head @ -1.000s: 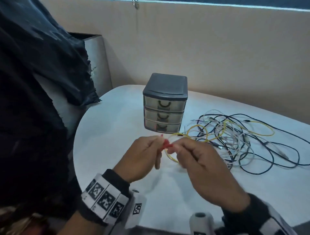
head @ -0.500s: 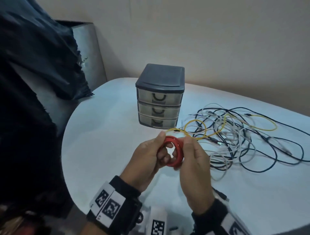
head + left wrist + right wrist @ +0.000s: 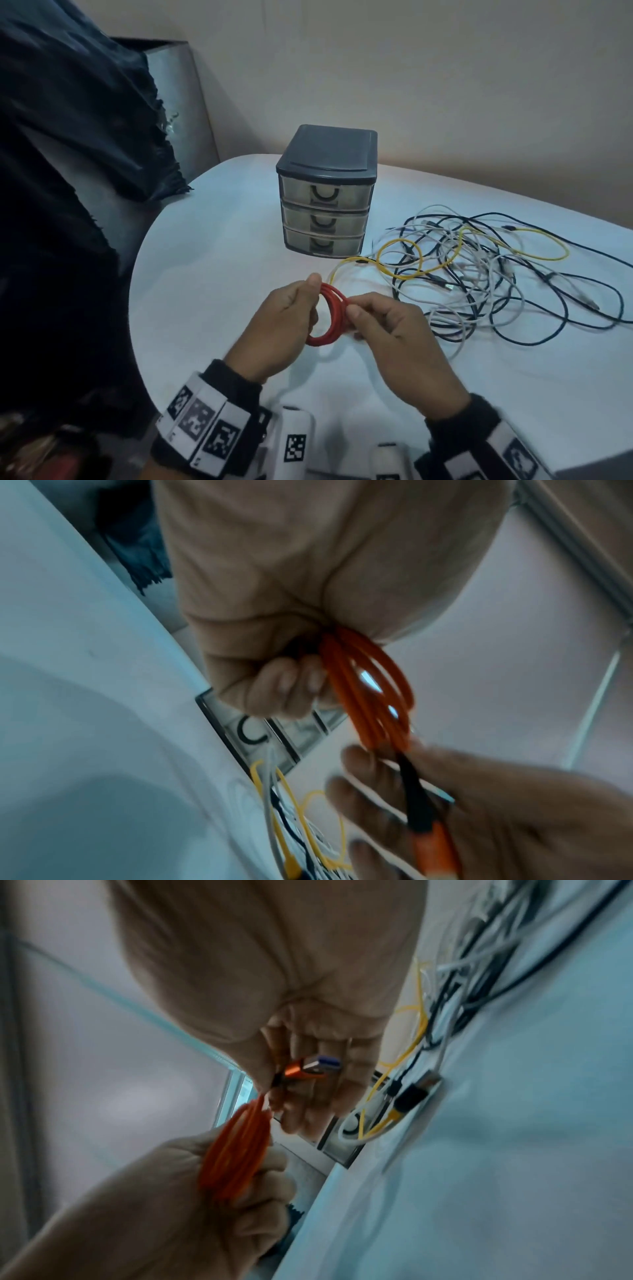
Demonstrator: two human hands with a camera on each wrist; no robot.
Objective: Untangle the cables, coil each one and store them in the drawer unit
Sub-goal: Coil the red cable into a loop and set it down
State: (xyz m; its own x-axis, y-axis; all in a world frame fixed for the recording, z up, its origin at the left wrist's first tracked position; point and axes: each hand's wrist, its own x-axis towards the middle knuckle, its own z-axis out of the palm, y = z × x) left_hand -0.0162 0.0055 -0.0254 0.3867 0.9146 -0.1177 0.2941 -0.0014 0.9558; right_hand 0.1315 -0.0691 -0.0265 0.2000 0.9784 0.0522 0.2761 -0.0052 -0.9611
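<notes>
The red cable (image 3: 330, 317) is now gathered into a small coil, clamped in the grip of the left hand (image 3: 286, 317); its plug end (image 3: 310, 1066) is pinched by the right hand (image 3: 394, 325), above the near part of the table (image 3: 212, 274). A second ago only a short red piece was visible between the fingers. Coiling is judged nearly complete. The drawer unit (image 3: 327, 192) stands shut on the far side; the tangled cables (image 3: 479, 270) lie at right, unsorted.
</notes>
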